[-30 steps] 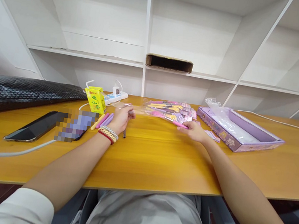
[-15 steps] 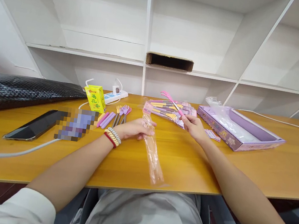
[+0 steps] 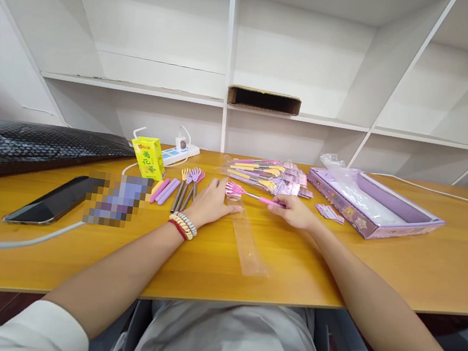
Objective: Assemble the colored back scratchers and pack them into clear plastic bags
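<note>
My right hand point(image 3: 294, 211) is closed on the handle of a pink hand-shaped back scratcher point(image 3: 245, 193), whose claw end points left, low over the desk. My left hand point(image 3: 211, 202) rests on the top end of a clear plastic sleeve point(image 3: 247, 240) that lies flat on the wooden desk point(image 3: 213, 254); its fingers lie fairly flat on the sleeve. Left of that hand lie several loose scratchers point(image 3: 183, 187) with pink, purple and yellow handles. Behind both hands sits a pile of packaged scratchers point(image 3: 265, 175).
A yellow drink carton point(image 3: 149, 157) and a white power strip point(image 3: 180, 153) stand at the back. A phone point(image 3: 51, 205), a grey cable point(image 3: 8, 241) and black bubble wrap point(image 3: 31, 146) are at the left. An open purple box point(image 3: 373, 203) lies at the right.
My right hand lowered the pink scratcher from above the pile down toward the sleeve's mouth. My left hand laid the sleeve flat and holds its top end.
</note>
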Demonstrator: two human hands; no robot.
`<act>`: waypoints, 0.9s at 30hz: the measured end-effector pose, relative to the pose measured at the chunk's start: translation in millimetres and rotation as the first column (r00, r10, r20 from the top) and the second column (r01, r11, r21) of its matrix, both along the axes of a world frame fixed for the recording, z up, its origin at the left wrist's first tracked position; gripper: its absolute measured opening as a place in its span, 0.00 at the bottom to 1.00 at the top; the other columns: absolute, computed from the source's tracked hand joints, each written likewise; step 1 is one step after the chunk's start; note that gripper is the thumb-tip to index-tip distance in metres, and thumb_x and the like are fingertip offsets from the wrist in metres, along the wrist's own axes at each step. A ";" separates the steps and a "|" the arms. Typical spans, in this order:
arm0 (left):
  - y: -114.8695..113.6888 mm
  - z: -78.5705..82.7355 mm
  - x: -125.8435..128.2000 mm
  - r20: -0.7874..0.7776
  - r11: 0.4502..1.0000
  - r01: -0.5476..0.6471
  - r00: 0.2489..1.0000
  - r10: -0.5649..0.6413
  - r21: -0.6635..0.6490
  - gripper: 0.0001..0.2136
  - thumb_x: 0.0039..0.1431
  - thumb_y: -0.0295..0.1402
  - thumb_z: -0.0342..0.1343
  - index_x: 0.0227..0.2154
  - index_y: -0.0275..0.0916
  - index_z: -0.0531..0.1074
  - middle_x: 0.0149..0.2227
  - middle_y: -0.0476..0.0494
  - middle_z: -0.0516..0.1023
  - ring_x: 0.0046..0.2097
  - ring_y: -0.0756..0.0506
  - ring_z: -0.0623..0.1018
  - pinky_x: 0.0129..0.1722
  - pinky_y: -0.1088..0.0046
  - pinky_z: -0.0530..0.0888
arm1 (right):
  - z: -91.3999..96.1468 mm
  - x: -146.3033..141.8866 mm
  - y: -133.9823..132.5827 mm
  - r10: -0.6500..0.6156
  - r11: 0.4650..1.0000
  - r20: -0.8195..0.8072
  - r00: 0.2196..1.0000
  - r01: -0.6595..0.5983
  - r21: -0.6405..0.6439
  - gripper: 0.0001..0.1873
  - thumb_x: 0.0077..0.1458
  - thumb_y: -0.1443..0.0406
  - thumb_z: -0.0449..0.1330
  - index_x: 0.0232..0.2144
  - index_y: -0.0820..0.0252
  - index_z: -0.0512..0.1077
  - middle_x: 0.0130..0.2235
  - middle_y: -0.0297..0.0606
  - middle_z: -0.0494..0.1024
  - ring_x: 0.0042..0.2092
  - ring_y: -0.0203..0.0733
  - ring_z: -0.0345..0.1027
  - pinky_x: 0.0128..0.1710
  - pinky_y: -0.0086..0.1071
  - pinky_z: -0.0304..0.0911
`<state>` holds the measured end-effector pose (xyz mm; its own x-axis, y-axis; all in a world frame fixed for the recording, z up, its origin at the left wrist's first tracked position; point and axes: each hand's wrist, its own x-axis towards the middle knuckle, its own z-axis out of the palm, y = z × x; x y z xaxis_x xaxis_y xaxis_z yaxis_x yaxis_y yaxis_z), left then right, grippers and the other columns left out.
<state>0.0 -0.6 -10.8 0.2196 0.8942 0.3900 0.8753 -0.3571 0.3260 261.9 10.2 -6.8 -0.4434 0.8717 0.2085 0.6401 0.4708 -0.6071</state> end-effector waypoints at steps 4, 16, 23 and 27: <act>0.7 -0.7 2.5 -0.013 0.996 0.047 0.999 -0.046 0.073 0.27 0.53 0.46 0.52 0.52 0.36 0.60 0.48 0.35 0.67 0.50 0.39 0.70 0.48 0.63 0.66 | -0.3 1.4 1.3 -0.025 0.999 -0.005 1.000 0.025 0.019 0.16 0.49 0.53 0.54 0.28 0.62 0.68 0.24 0.30 0.63 0.26 0.32 0.53 0.27 0.28 0.47; -1.4 9.3 5.5 0.107 0.935 0.165 0.972 -0.208 0.314 0.19 0.59 0.40 0.49 0.51 0.36 0.65 0.37 0.43 0.72 0.38 0.46 0.72 0.40 0.69 0.70 | 2.0 -1.0 -6.2 0.114 0.991 -0.077 0.990 -0.119 -0.067 0.21 0.49 0.50 0.55 0.19 0.62 0.64 0.17 0.27 0.55 0.20 0.28 0.47 0.21 0.27 0.42; -9.2 12.8 14.1 0.285 0.921 0.126 0.928 -0.241 0.369 0.27 0.57 0.40 0.51 0.57 0.38 0.54 0.45 0.41 0.70 0.37 0.49 0.72 0.40 0.70 0.70 | 12.6 0.0 -11.2 0.054 0.983 -0.280 0.959 -0.100 -0.153 0.21 0.48 0.52 0.58 0.18 0.61 0.60 0.13 0.25 0.54 0.15 0.26 0.45 0.17 0.27 0.40; -12.0 12.6 12.8 0.146 0.959 0.233 0.955 -0.257 0.161 0.19 0.56 0.40 0.50 0.50 0.38 0.63 0.37 0.45 0.74 0.37 0.47 0.74 0.39 0.70 0.70 | 14.5 -1.9 -6.1 0.007 0.985 -0.517 0.856 -0.094 -0.142 0.16 0.44 0.55 0.62 0.24 0.61 0.64 0.17 0.25 0.56 0.18 0.26 0.46 0.18 0.25 0.42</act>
<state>12.8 -12.7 1.8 0.3476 0.7545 0.5567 0.6941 -0.6062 0.3883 259.9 4.1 7.6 -0.3558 0.8913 0.2811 0.1953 0.3650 -0.9103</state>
